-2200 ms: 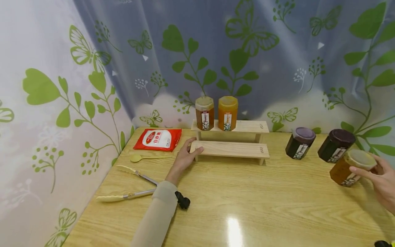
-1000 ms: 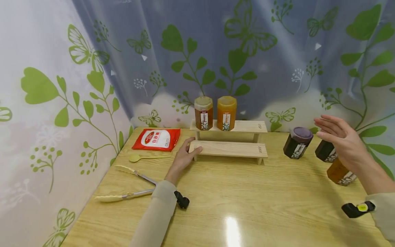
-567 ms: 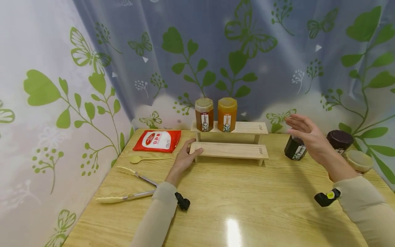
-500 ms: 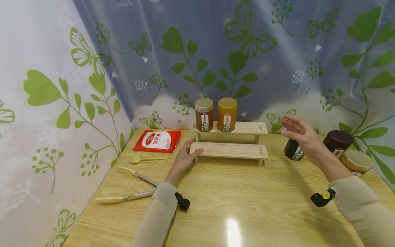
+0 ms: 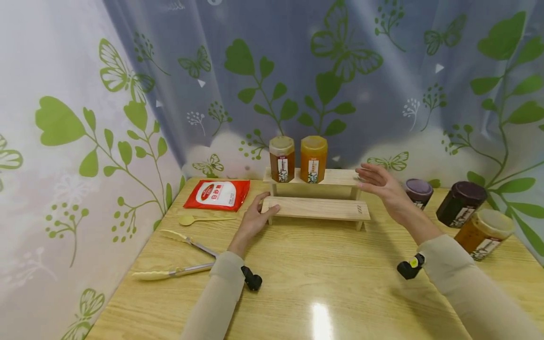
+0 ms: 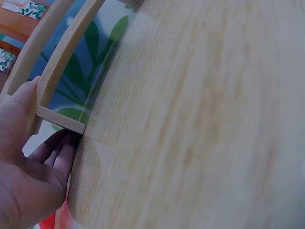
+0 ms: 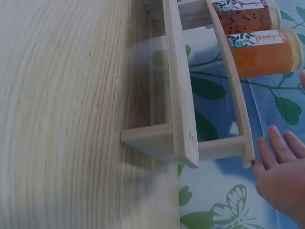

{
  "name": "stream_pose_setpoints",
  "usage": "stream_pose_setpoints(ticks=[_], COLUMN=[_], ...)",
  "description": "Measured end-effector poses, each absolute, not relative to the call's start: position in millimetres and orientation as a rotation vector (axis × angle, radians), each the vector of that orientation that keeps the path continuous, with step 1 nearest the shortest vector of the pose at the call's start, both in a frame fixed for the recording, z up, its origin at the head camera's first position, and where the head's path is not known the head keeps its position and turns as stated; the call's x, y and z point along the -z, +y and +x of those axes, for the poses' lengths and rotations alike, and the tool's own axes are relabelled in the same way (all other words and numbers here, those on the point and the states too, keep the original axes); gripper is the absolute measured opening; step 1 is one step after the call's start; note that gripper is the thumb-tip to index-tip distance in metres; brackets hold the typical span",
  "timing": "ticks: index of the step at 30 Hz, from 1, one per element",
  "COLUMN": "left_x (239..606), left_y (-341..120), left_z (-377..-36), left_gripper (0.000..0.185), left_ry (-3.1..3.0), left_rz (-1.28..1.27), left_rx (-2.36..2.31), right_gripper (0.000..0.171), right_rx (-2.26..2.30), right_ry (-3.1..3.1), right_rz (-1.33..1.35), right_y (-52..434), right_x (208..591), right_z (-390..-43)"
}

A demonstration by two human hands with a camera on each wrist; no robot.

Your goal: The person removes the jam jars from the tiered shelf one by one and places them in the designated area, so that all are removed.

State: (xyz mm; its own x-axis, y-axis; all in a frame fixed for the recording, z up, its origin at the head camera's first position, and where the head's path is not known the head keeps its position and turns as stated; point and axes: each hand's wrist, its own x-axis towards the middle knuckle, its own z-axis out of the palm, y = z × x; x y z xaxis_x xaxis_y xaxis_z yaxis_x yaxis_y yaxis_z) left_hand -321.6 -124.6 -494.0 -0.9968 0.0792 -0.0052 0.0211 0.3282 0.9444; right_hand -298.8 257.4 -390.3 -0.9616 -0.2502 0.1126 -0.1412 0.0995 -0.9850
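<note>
My left hand [image 5: 254,218] rests against the left end of the wooden step rack [image 5: 318,206], thumb lying on the lower step and the other fingers [image 6: 56,151] straight against its end leg, holding nothing. My right hand [image 5: 384,188] hovers spread and flat at the right end of the rack, beside its upper step, with the fingers [image 7: 281,145] close to the end of that shelf but apart from it. The rack stands on the table [image 5: 340,283] against the curtain. On its upper step, toward the left end, a brown jar [image 5: 282,159] and an orange jar [image 5: 313,159] stand upright, just beside each other. To the right of the rack are a purple-lidded jar [image 5: 418,191], a dark jar [image 5: 461,204] and an amber jar [image 5: 484,233]. To the left of the rack lie a red packet [image 5: 217,194], a spoon [image 5: 199,218] and tongs [image 5: 178,255].
</note>
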Motion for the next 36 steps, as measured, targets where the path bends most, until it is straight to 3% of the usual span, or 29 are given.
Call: stream_pose_setpoints(ticks=[36], left_x=[492.8], left_y=[-125.6], left_z=[-320.1], left_gripper=[0.067], left_ry=[2.516], left_rz=[0.063], left_rx=[-1.772], right_gripper=[0.085], right_rx=[2.107], right_ry=[2.228], right_rz=[-0.302], right_y=[164.6], right_x=[377.9], right_z=[-346.7])
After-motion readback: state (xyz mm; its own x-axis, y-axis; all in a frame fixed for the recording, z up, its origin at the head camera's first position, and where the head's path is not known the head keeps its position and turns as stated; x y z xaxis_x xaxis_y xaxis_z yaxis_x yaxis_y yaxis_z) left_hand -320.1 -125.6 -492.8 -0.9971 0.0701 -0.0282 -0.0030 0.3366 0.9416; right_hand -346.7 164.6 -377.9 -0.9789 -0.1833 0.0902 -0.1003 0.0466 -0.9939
